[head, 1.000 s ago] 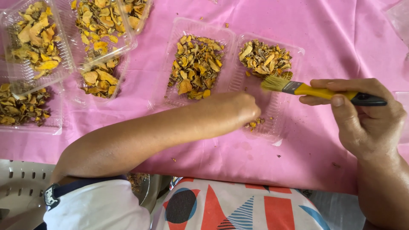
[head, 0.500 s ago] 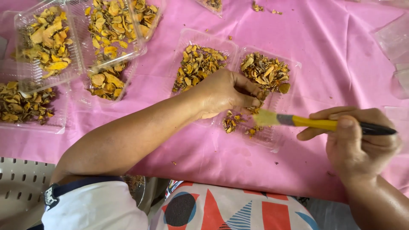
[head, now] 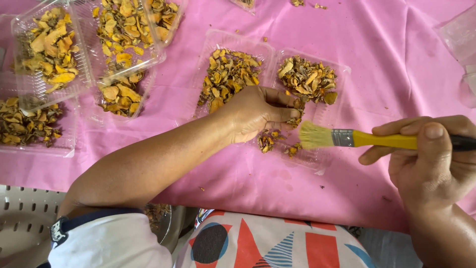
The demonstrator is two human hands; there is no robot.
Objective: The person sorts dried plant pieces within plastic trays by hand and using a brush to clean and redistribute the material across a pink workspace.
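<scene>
My left hand [head: 258, 114] reaches into a clear plastic tray [head: 325, 116] on the pink cloth, fingers pinched on dried yellow-brown slices [head: 306, 79] piled at the tray's far end. A few loose slices [head: 268, 141] lie by my palm. My right hand [head: 431, 159] grips a paintbrush [head: 347, 138] with a yellow handle and pale bristles, held level with the bristles over the tray's near end, just right of my left hand. A second tray of slices [head: 229, 74] sits directly left of the first.
Several more clear trays of dried slices [head: 47, 44] crowd the far left of the pink cloth [head: 386, 64]. Empty clear lids [head: 458, 32] lie at the right edge. A pale perforated plastic surface [head: 25, 218] shows bottom left. Crumbs dot the cloth.
My left hand moved up from the tray's near end to the pile of slices. The brush swung down from the pile to the tray's near end, then rose slightly.
</scene>
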